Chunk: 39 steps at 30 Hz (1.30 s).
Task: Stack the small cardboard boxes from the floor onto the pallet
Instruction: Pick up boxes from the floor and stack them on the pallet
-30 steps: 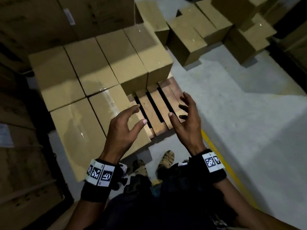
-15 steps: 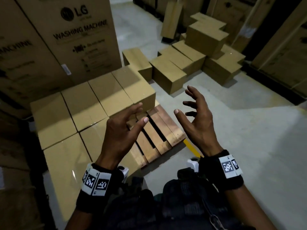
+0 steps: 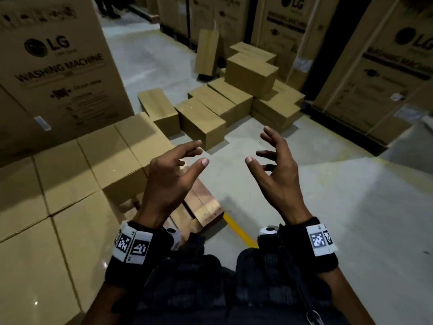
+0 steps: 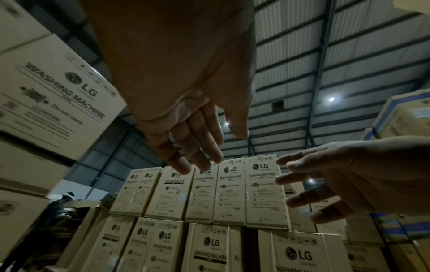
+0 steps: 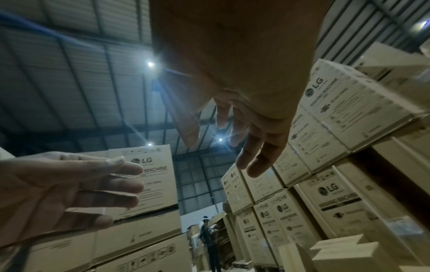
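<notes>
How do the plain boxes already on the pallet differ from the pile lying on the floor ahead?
The boxes on the pallet sit flush in neat rows, one level high; the floor pile is jumbled, turned at different angles, and one box rides on top of others. The pallet still shows bare slats. Both groups are plain brown cardboard.

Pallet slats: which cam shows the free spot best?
Head view: bare pallet slats show beside the stacked boxes, under the left hand. Both wrist views point up at the ceiling and big cartons; no pallet visible.

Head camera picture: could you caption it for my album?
Both empty hands, left hand and right hand, raised over the pallet, facing small cardboard boxes on the floor.
</notes>
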{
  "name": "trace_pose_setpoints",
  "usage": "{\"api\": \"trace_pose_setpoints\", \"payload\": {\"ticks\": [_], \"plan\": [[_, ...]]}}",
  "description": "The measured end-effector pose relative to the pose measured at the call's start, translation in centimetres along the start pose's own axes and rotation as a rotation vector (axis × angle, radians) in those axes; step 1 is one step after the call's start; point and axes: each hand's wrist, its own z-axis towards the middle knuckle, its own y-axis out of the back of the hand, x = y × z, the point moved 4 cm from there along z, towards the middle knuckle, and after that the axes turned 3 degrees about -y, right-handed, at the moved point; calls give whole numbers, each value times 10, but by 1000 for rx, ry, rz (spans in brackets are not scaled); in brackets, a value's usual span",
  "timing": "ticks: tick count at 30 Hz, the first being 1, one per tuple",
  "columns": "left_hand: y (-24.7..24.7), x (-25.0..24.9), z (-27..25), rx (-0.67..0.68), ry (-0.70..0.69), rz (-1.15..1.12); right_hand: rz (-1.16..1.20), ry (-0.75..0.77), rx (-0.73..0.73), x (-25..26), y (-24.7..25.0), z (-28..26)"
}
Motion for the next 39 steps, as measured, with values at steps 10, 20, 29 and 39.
{"api": "trace_pose_setpoints", "payload": {"ticks": [10, 20, 29, 39], "plan": [[-133, 0, 93, 61, -37, -113, -10, -70, -74, -84, 78, 76], [-298, 10, 239, 145, 16, -242, -63, -82, -114, -167, 159, 223], [-377, 28, 338, 293, 44, -108, 34, -235, -126, -248, 183, 336], [-492, 61, 493, 165, 102, -66, 59, -191, -75, -350, 232, 548]]}}
